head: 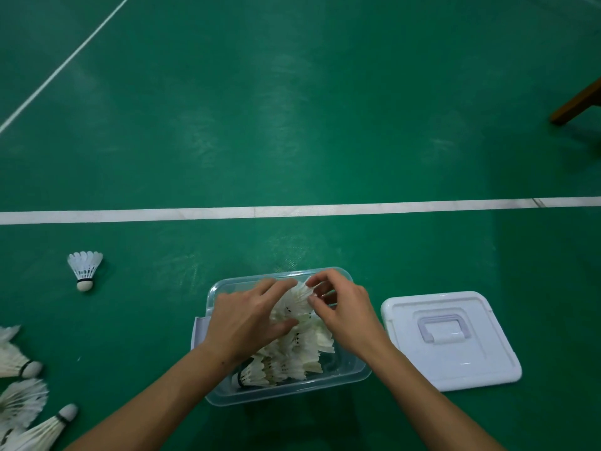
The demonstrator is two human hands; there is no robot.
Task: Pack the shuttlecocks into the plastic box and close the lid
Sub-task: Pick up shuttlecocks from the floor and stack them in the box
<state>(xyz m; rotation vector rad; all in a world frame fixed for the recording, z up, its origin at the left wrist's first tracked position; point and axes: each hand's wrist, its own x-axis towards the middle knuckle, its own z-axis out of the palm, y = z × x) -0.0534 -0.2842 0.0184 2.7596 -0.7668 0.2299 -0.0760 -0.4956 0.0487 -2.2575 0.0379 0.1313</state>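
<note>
Both hands hold a shuttlecock stack (294, 340) inside the box (351, 374): left hand (242, 320) curled round its top, right hand (341, 307) pinching the feathers. Lid (450, 340) lies just right.

The clear plastic box (353, 374) stands open on the floor, with a row of nested white feather shuttlecocks (294, 353) lying inside. Its white lid (450, 340), with a flat handle, lies just beside it on the right. One shuttlecock (85, 268) stands alone on its cork at the left; several more (22, 395) lie at the lower left edge.
</note>
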